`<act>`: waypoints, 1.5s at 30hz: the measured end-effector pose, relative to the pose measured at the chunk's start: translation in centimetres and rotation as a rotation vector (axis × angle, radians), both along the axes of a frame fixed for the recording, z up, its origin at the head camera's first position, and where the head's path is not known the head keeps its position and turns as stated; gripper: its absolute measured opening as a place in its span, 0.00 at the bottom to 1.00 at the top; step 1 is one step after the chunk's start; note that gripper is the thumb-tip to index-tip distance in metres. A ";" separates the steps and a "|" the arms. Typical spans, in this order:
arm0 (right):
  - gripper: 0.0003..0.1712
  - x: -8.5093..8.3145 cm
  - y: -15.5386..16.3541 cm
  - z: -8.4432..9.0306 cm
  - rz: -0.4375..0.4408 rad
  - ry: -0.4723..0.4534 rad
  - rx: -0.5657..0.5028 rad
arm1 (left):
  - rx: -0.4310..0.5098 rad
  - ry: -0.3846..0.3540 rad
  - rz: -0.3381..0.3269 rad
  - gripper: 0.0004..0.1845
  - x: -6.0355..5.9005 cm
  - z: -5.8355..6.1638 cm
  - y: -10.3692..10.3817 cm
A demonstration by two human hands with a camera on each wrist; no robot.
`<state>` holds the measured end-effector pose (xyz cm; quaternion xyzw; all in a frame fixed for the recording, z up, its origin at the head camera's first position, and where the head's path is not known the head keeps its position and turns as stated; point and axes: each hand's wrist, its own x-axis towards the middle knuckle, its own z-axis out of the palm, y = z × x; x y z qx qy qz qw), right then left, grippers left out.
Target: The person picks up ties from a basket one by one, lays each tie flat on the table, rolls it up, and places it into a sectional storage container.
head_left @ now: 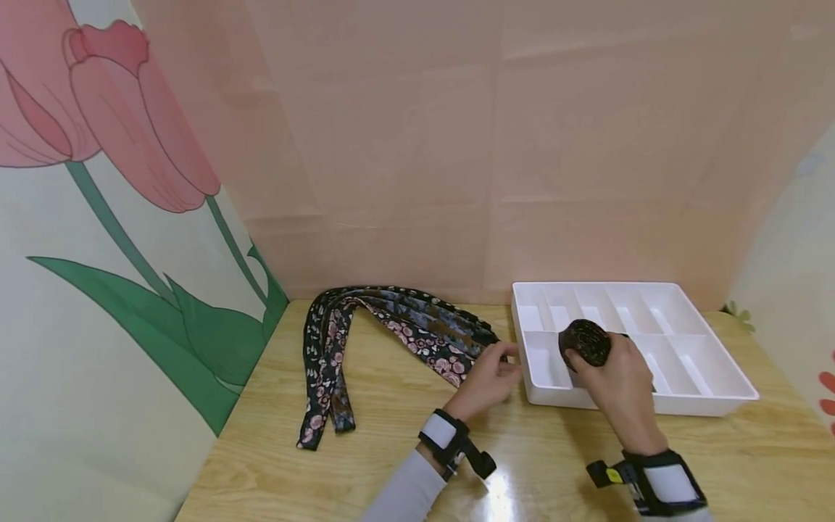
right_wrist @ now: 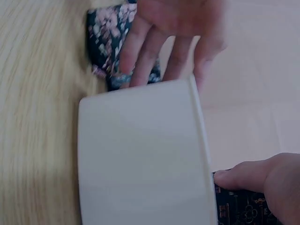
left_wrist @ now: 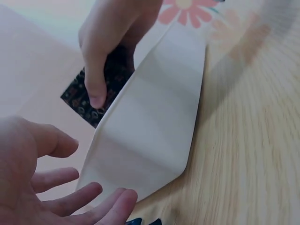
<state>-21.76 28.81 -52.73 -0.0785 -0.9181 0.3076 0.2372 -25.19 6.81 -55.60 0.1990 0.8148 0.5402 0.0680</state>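
Observation:
My right hand (head_left: pixel 620 384) grips a rolled-up dark patterned necktie (head_left: pixel 585 342), thumb on the near side, over the front row of the white divided tray (head_left: pixel 704 406). In the left wrist view the tie roll (left_wrist: pixel 77 98) shows past the tray's rim, its print small and light on black. At the tray's left wall my left hand (head_left: pixel 488 380) has its fingers loosely spread and holds nothing. Several floral neckties (head_left: pixel 417 319) lie side by side left of the tray, bent in an arch, their right ends behind my left hand.
The tray has two rows of compartments and sits at the right on the wooden table (head_left: pixel 385 464). A pinkish cloth backdrop (head_left: pixel 404 159) hangs right behind it. Flower-printed panels (head_left: pixel 143 341) stand at both sides.

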 end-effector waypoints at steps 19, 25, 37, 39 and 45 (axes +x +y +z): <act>0.44 -0.2 -0.4 -1.2 -0.017 0.030 0.180 | 0.008 -0.006 -0.069 0.22 1.0 0.6 0.7; 0.48 0.1 -0.6 -1.0 -0.006 -0.012 0.147 | 0.016 -0.002 -0.079 0.23 1.2 0.8 0.7; 0.38 0.6 -0.4 -1.1 0.034 -0.040 0.190 | 0.005 0.020 -0.098 0.23 1.1 0.7 0.5; 0.35 0.6 -0.3 -1.2 0.026 -0.023 0.239 | -0.002 0.023 -0.103 0.23 1.1 0.7 0.5; 0.36 0.3 0.4 -0.9 0.038 -0.076 0.268 | -0.010 0.001 -0.099 0.24 1.1 0.9 0.4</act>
